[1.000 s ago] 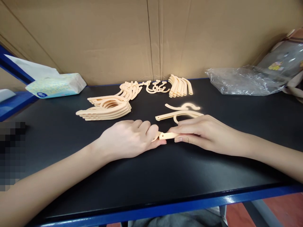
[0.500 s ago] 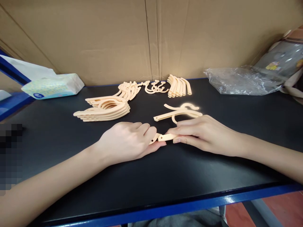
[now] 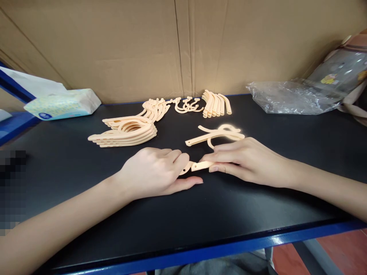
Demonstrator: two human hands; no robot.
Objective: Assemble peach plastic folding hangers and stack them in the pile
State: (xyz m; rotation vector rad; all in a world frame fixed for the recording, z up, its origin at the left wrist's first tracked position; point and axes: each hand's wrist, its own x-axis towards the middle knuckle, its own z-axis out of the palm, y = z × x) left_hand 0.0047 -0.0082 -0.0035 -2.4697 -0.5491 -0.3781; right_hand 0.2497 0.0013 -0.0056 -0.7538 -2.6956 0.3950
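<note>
My left hand [image 3: 156, 170] is closed around a cream plastic hanger part [image 3: 185, 168], of which only a rounded end with a dark hole shows. Its thumb stretches out beneath, apart from the part. My right hand [image 3: 248, 162] pinches a cream hanger arm [image 3: 201, 165] between thumb and fingers. The arm's holed end meets or overlaps the rounded end; whether they are joined I cannot tell. Just behind the right hand lie a straight hanger arm [image 3: 197, 140] and a curved hook piece [image 3: 228, 128], crossing each other and partly hidden by the fingers.
A stack of folded cream hangers [image 3: 123, 133] lies at left. Behind are curved hanger arms [image 3: 156, 109], several small hooks [image 3: 187, 107] and a row of arms [image 3: 216, 104]. A tissue pack [image 3: 64, 105], a clear plastic bag [image 3: 292, 99] and a cardboard wall [image 3: 129, 49] border the black table [image 3: 229, 221].
My left thumb has dropped away from the hanger part and straightened to the right. The two parts and my right hand stay almost in place.
</note>
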